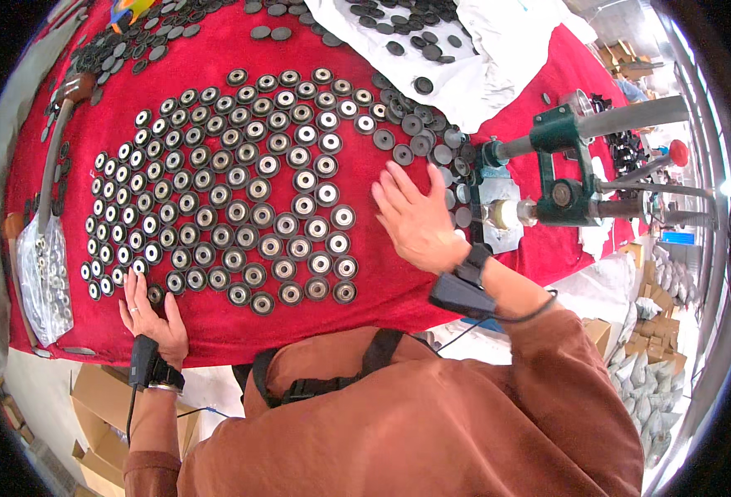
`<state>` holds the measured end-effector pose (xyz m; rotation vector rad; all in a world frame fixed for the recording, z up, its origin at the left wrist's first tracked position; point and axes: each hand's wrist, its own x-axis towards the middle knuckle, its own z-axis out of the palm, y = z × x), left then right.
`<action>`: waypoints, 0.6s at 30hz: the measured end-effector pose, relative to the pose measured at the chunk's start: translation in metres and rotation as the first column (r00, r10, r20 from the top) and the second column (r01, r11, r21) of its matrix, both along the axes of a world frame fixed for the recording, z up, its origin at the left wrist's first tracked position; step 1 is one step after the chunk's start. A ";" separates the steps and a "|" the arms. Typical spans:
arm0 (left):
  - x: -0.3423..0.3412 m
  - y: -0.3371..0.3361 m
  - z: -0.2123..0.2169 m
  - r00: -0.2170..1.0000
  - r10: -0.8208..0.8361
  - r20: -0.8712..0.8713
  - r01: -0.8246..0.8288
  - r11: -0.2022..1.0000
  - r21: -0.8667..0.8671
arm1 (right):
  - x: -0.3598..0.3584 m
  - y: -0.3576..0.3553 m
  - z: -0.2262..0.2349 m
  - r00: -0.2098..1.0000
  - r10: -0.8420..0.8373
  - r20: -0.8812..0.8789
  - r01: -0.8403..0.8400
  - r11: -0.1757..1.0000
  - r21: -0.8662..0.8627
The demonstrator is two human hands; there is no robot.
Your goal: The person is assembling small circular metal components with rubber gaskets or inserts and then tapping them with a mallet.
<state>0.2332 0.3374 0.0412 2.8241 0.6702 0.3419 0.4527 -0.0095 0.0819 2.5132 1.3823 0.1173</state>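
Red cloth drapes the tabletop (394,290), and across its middle, before the worker, I see a broad spread of black discs with bright metal centres (237,176), set close together in uneven rows. Both bare hands are out over it. The left hand (155,321) lies at the near left corner of the spread, palm down, fingers stretched forward and thumb held apart. Its fingertips come right up to the nearest discs there; whether they press on one I cannot tell. Nothing is clasped in it that I can see.

The right hand (423,228) is open as well, palm downward, fingers extended and slightly parted, the thumb pointing forward. It is above bare cloth, between the right edge of the spread and a strip of loose black discs (412,124). It shows no grip on anything; whether the palm touches the cloth I cannot make out.

Just right of that hand stands a green press (548,161) with a metal shaft and a red-knobbed lever. Beyond the rows, more black discs rest on a white sheet (481,62). Toward the left end are a hammer (75,88) and a clear plastic bag (42,286) holding small metal rings.
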 end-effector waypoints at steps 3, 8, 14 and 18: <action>0.002 0.000 -0.001 1.000 0.002 -0.008 -0.002 1.000 -0.013 | 0.000 -0.012 0.025 0.993 -0.064 -0.096 0.072 0.994 0.084; 0.004 -0.001 0.003 1.000 -0.002 -0.009 0.002 1.000 0.002 | 0.059 0.020 0.005 0.896 -0.398 -0.197 0.441 0.737 0.512; 0.005 0.000 0.003 1.000 0.013 -0.010 -0.013 1.000 -0.014 | 0.089 0.038 -0.008 0.733 -0.563 -0.382 0.680 0.634 0.368; 0.003 0.001 0.002 0.999 0.026 -0.022 -0.027 0.999 -0.025 | 0.095 0.042 -0.008 0.729 -0.451 -0.515 0.683 0.530 0.503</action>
